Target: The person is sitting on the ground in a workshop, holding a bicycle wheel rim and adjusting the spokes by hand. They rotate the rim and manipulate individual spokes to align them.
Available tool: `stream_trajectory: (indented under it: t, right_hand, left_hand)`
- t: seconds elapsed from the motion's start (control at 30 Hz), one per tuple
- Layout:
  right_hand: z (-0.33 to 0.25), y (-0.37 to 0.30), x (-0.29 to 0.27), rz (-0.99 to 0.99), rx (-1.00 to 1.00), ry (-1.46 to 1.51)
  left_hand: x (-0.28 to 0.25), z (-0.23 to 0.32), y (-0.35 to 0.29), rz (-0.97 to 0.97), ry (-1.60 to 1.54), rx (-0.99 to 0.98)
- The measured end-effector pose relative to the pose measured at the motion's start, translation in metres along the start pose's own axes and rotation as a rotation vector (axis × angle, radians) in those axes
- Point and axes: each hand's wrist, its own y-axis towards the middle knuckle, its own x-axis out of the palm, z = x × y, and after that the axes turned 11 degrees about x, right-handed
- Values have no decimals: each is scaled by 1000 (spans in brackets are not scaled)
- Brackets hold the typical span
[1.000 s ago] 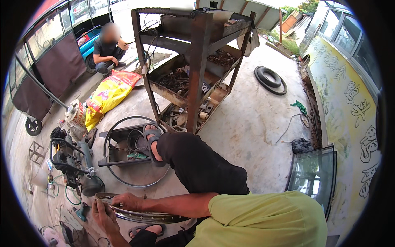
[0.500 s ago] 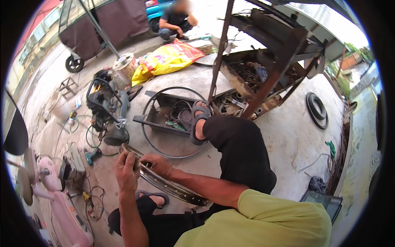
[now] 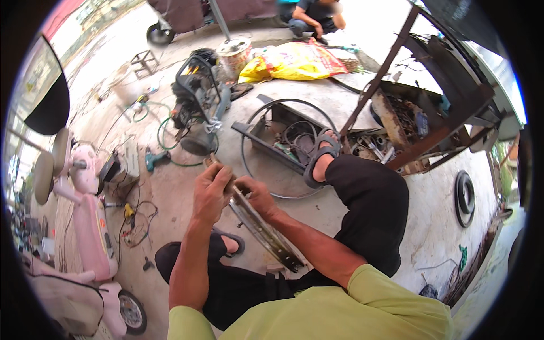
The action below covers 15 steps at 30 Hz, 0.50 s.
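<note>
A bare metal wheel rim [image 3: 262, 231] with spoke holes slants between my knees, seen nearly edge-on. My left hand [image 3: 213, 188] is closed around its far end, thumb on top. Just to the right, my right hand [image 3: 256, 195] has its fingers curled and closed on the same rim; whether they also pinch something small is hidden. The rim's near end comes down close to my black trousers.
Ahead lies a black tray [image 3: 277, 136] with cables, a thin hoop [image 3: 243, 161] around it. An air compressor [image 3: 195, 113] and green drill [image 3: 155, 158] stand left. A pink scooter [image 3: 93, 232] is at far left, a rusty metal frame [image 3: 391, 73] at right. Another person [image 3: 311, 20] crouches beyond.
My view has swung left, so the surroundings sit further right. The rim now points more steeply away from me and appears narrower. Both hands remain on it, drawn closer together.
</note>
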Motion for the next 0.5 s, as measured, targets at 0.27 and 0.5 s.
stream_trajectory:
  t: [0.27,0.5]
  right_hand:
    - [-5,2,-7,-12,-102,-157]
    - [-11,3,-7,-66,-73,-132]
  left_hand:
    - [-2,3,3,-57,-54,22]
    - [-12,0,3,-33,-191,-4]
